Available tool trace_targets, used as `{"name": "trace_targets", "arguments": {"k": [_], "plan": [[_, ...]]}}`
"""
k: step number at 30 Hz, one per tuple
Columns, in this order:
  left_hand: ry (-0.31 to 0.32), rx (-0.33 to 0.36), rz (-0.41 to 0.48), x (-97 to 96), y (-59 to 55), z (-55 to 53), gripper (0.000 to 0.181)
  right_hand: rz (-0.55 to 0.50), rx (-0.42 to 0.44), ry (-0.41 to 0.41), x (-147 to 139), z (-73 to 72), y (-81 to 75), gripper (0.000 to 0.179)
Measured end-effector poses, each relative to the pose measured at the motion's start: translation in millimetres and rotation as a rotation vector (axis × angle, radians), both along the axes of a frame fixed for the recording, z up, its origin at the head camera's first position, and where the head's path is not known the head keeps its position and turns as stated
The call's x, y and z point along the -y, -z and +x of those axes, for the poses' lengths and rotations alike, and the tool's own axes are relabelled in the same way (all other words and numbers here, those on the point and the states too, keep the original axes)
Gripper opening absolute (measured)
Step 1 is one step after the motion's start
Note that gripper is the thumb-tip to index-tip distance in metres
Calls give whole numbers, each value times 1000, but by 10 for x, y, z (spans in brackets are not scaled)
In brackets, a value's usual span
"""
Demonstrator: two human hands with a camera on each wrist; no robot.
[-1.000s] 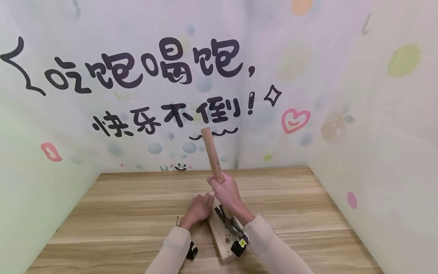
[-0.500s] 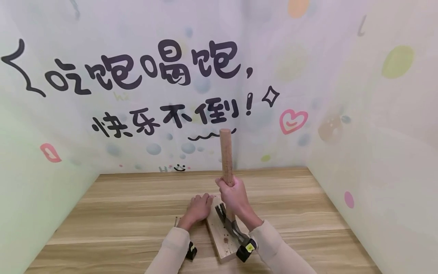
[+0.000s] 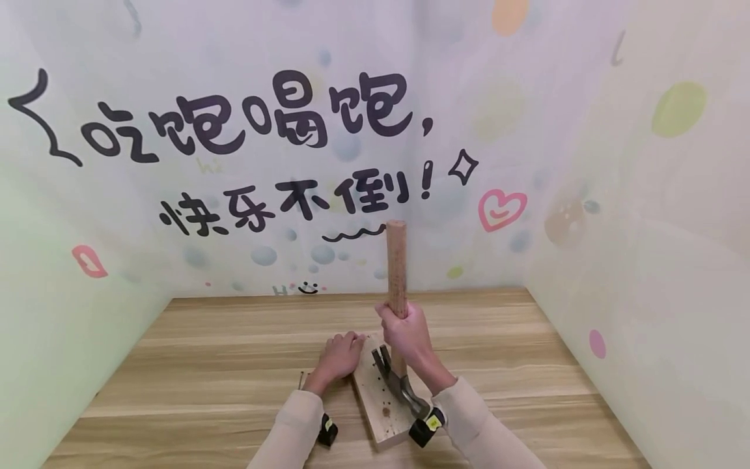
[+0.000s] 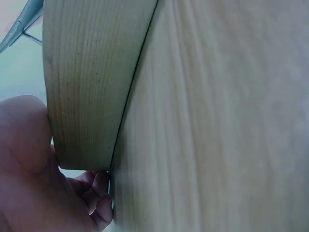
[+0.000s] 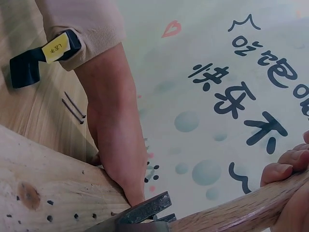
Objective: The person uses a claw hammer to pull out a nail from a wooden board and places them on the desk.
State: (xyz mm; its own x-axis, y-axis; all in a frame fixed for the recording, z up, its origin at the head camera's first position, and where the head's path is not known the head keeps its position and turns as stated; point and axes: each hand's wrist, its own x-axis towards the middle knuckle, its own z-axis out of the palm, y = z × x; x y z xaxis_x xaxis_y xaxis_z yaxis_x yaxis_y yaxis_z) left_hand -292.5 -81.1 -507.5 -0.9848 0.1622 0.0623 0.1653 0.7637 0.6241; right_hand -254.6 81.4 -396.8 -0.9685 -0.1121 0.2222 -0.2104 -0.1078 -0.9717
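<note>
My right hand grips the wooden handle of a claw hammer, the butt pointing up. The metal head hangs low over a wooden board, its claw turned toward the board's far part. Whether the claw touches a nail there is unclear. My left hand holds the board's far left corner; in the left wrist view its fingers curl around the board's end. Several small dark nail heads or holes dot the board's face in the right wrist view, with a brown knot near them.
Two loose nails lie on the wood-grain table, left of the board, by my left wrist. Pale printed walls with black lettering enclose the table at the back and both sides. A black wrist camera sits on each sleeve.
The hammer handle has swung from leaning left to nearly upright, its butt moving right. My right hand has shifted right with it. The left hand and board stay about where they were.
</note>
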Motion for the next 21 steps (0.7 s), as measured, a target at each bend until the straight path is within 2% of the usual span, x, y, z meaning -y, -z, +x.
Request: {"name": "trace_targets", "arguments": {"k": [11, 21], "plan": [[-10, -12, 79, 111, -30, 2, 31, -39, -13, -20, -86, -13, -69, 24], [-32, -64, 134, 257, -136, 82, 27, -66, -30, -24, -158, -4, -135, 28]]}}
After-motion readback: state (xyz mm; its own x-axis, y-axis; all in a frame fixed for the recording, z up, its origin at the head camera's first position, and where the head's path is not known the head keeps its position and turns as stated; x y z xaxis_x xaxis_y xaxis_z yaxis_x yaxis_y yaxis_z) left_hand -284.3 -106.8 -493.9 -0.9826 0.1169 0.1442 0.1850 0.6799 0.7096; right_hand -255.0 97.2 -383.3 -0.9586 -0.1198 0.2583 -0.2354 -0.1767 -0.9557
